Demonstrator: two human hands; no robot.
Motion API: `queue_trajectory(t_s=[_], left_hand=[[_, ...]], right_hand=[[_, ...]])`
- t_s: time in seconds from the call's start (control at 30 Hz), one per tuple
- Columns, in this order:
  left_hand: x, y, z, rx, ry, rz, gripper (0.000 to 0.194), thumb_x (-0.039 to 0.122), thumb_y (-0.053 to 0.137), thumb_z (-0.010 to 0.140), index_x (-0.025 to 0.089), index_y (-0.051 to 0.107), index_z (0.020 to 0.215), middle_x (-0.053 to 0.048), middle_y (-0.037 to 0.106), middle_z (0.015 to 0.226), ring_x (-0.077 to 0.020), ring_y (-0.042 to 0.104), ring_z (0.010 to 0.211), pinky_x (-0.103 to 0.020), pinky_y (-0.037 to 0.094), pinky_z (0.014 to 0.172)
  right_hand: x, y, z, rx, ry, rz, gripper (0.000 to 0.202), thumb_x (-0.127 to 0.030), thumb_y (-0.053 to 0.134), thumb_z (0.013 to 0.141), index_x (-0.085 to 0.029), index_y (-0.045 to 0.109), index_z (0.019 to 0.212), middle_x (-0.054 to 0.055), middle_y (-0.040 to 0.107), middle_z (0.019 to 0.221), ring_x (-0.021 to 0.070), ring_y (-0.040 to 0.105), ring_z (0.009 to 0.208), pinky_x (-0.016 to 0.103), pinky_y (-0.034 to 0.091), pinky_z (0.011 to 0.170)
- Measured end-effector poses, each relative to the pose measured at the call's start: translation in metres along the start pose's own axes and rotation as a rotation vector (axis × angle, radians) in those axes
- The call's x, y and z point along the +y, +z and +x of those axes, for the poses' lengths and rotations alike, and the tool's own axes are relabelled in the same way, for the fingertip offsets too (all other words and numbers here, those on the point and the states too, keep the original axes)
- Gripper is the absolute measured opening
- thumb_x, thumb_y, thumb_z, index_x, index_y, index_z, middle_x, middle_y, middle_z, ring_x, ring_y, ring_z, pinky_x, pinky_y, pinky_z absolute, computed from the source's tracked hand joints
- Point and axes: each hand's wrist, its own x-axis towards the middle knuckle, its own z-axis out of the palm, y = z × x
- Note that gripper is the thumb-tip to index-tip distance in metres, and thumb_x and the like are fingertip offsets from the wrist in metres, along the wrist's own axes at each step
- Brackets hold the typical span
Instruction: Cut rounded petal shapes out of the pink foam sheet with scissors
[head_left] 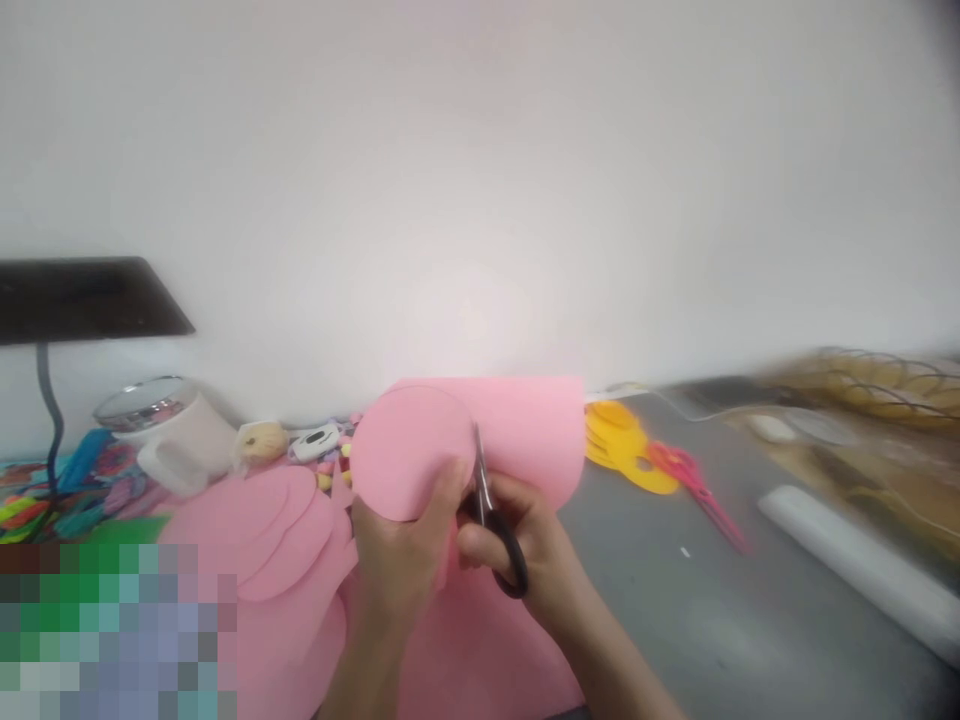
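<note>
My left hand (405,545) is closed on a pink paper circle (412,440), its thumb pressed on the face. The circle lies against a larger pink sheet (536,430) that curls up behind it. In my right hand (517,530) is a pair of scissors (484,485) with black handles, fingers wrapped round the loops. The blades point upward at the circle's right edge, touching or close to the pink sheet. Several cut pink circles (277,530) lie overlapping to the left of my left hand.
At right are yellow paper circles (619,440), pink scissors (701,490), and a white roll (855,560) on the grey table (645,610). A white mug (187,440), small toys (315,440) and a dark panel on a stand (90,300) occupy the left. The wall (480,200) rises behind.
</note>
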Motion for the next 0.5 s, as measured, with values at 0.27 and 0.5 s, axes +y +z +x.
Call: queue_trajectory(t_s=[0.27, 0.5], left_hand=[[-0.0068, 0.0034, 0.0024, 0.010, 0.041, -0.099, 0.020, 0.035, 0.072, 0.063, 0.018, 0.064, 0.069, -0.001, 0.067, 0.061, -0.0187, 0.065, 0.059, -0.029, 0.052, 0.054], [-0.0004, 0.0029, -0.0008, 0.005, -0.001, -0.081, 0.020, 0.036, 0.072, 0.064, 0.018, 0.064, 0.064, -0.001, 0.066, 0.057, -0.0189, 0.065, 0.055, -0.029, 0.051, 0.049]], right_hand=[[0.0008, 0.0008, -0.0005, 0.005, 0.026, 0.000, 0.037, -0.044, 0.085, 0.059, -0.018, 0.064, 0.075, -0.006, 0.047, 0.052, 0.0104, 0.040, 0.049, 0.024, 0.035, 0.047], [-0.0004, 0.0019, -0.0012, -0.016, -0.002, 0.005, 0.035, -0.042, 0.084, 0.061, -0.018, 0.062, 0.074, -0.006, 0.047, 0.055, 0.0097, 0.038, 0.050, 0.023, 0.034, 0.048]])
